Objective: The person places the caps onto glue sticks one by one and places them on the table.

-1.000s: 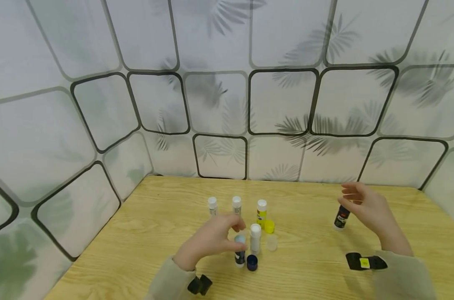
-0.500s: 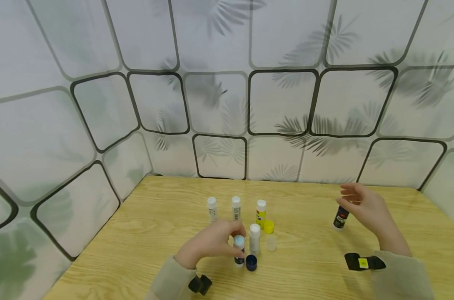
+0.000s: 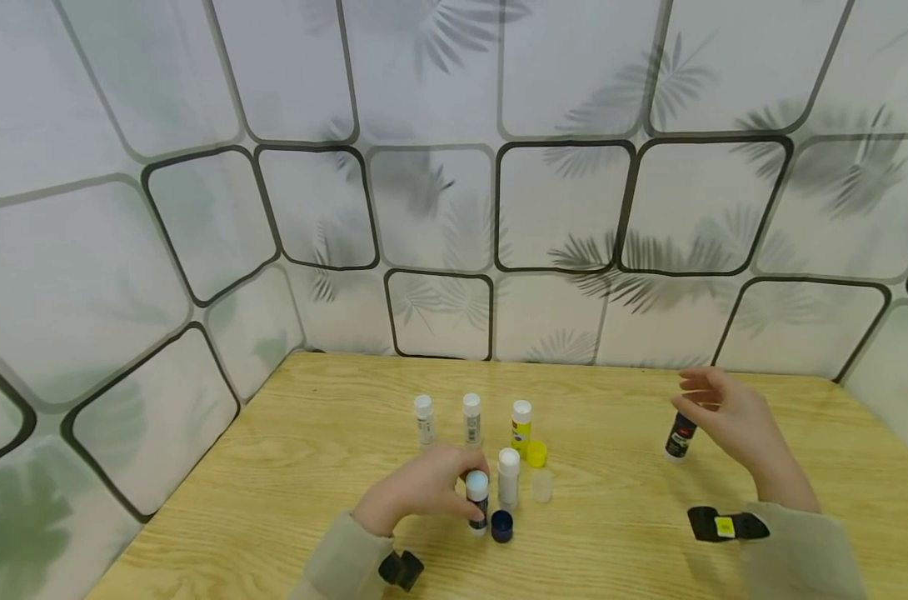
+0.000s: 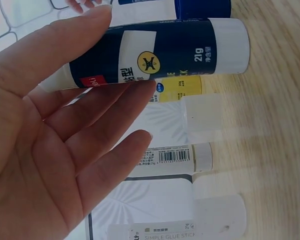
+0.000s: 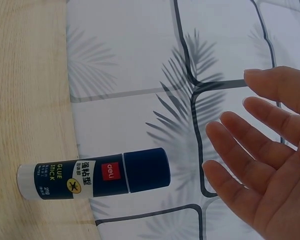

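Your left hand (image 3: 427, 487) grips one uncapped navy glue stick (image 3: 477, 490); behind stand two white sticks (image 3: 472, 423), two translucent caps (image 4: 221, 216). One navy cap (image 3: 502, 527), one nearer white stick (image 3: 508, 481) crowd its right, then one yellow stick (image 3: 521, 432), two lighter caps (image 3: 536, 454), one capped navy stick (image 3: 679, 440) beside your relaxed right hand (image 3: 742, 425).

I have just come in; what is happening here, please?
A person's left grip holds an uncapped navy-and-white cylindrical glue stick; a round dark-blue cap rests beside it on the light wooden table. The right grip, relaxed and holding nothing, is near a capped navy-and-white cylindrical glue stick.
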Motion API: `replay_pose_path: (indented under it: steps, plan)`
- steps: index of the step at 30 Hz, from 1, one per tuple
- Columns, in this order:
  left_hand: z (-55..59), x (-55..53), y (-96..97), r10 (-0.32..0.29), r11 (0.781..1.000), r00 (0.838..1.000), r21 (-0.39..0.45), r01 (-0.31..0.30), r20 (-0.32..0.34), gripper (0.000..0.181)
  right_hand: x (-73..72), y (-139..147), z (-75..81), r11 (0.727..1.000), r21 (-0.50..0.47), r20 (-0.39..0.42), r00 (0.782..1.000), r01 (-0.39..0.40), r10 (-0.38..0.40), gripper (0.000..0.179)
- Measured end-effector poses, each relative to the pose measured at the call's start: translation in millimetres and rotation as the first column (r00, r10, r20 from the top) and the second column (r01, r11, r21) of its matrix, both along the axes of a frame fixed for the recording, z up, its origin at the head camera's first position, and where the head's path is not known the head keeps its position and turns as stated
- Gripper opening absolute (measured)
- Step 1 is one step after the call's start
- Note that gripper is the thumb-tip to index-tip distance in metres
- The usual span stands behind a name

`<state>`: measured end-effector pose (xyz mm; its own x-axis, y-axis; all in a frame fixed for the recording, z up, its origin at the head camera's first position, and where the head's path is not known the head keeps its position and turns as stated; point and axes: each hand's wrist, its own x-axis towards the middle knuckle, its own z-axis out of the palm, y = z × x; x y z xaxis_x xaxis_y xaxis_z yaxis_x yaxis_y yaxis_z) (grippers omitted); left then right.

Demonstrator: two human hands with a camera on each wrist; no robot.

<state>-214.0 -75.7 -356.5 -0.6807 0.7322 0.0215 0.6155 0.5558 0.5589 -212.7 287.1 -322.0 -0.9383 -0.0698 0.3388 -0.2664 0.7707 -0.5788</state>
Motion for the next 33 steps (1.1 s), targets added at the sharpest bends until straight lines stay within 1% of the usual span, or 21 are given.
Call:
replay_pose_path:
  steps: [4,10,15,24,33]
  plan:
    - [-0.8,0.2,0.5,0.008,1.0,1.0,-0.01,-0.008,0.02,0.027,0.4,-1.0,0.7,1.0,-0.002,0.002,1.0,0.0,0.0,0.05]
    - [-2.8,0.6,1.5,0.014,0.999,1.0,-0.031,-0.014,0.003,0.027,0.6,-1.1,0.8,1.0,0.007,0.005,1.0,0.003,-0.003,0.05]
    - [-5.5,-0.9,1.7,0.001,0.999,1.0,-0.039,-0.001,0.002,0.026,0.0,-1.3,0.5,1.0,0.008,0.008,1.0,0.008,-0.008,0.049]
    - [-7.2,-2.0,1.0,-0.021,0.999,0.999,-0.042,0.023,0.039,0.024,-0.8,-0.8,0.9,1.0,0.017,0.013,1.0,-0.005,0.005,0.049]
    - [-5.6,-0.1,2.2,-0.026,0.996,0.999,-0.082,0.028,0.022,0.025,0.9,-2.8,1.8,1.0,0.017,0.022,1.0,-0.013,0.013,0.049]
